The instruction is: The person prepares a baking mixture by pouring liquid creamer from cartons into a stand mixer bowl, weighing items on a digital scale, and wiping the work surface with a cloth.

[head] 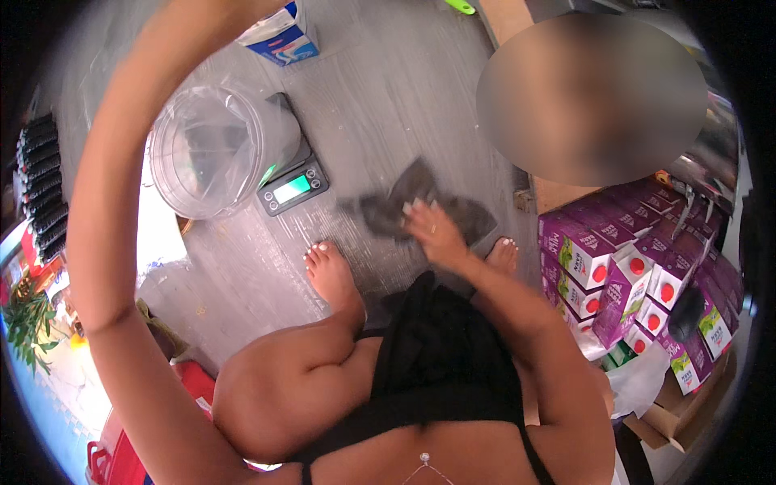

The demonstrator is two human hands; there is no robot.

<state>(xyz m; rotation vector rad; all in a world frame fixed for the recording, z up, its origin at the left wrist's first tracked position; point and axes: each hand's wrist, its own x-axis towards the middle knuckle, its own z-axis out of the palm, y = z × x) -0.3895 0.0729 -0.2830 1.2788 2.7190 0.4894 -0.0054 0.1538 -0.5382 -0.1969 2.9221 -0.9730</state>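
Note:
My right hand (435, 233) lies on a dark grey cloth (397, 209), with its fingers bent over the bunched fabric. The cloth is spread on the grey wood-patterned floor (376, 109), between my bare feet, and its edges are blurred. My left arm (112, 182) reaches up along the left side; its hand is beyond the top edge. Left of the cloth is a black digital kitchen scale (294, 189) with a lit green display. A round clear plastic tub (206, 151) overlaps the scale in view; its contact with the platform is hidden.
Stacked purple-and-white milk cartons (624, 285) rise at the right, near an open cardboard box (685, 418). A blue-and-white carton (285, 42) stands beyond the tub. Red bags (197, 388) are at lower left. A blurred oval hides part of the upper right.

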